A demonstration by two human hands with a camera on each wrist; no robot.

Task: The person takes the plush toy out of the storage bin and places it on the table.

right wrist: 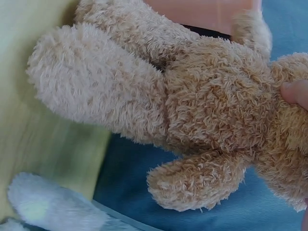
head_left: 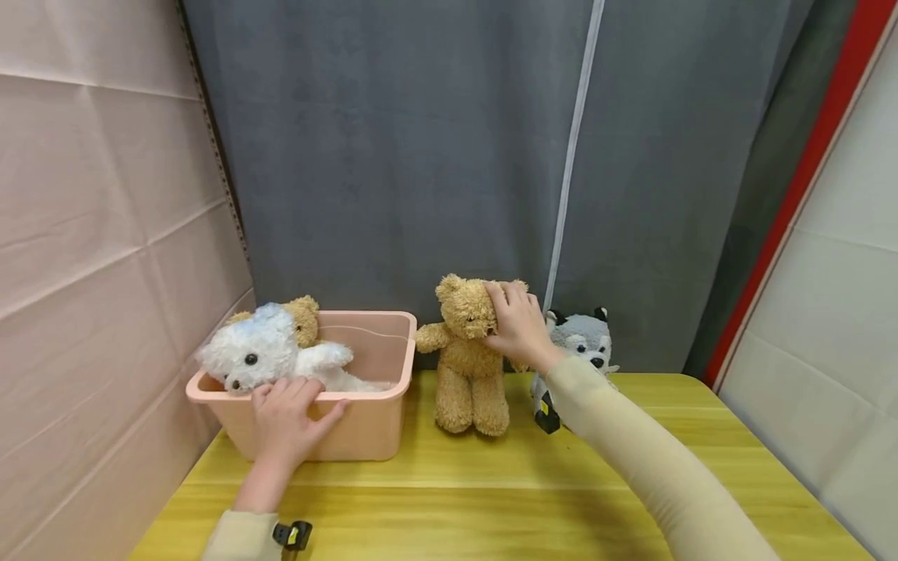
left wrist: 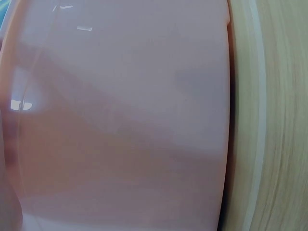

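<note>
My right hand (head_left: pixel 521 326) grips the head of a brown teddy bear (head_left: pixel 471 378), which hangs upright over the table to the right of the pink bin. In the right wrist view the bear's shaggy body (right wrist: pixel 216 96) fills the middle, with my thumb (right wrist: pixel 296 92) pressed into its head. My left hand (head_left: pixel 289 417) holds the front rim of the pink bin (head_left: pixel 365 428), fingers over the edge and thumb along the rim. The left wrist view shows mostly the bin's glossy front wall (left wrist: pixel 125 115). Inside the bin lie a white plush dog (head_left: pixel 259 351) and another brown bear (head_left: pixel 304 319).
A grey and white plush husky (head_left: pixel 588 343) sits behind my right forearm, partly hidden. The wooden table (head_left: pixel 477 499) meets a grey curtain (head_left: pixel 393 171) at the back. Pale cloth walls (head_left: pixel 105 273) stand at both sides.
</note>
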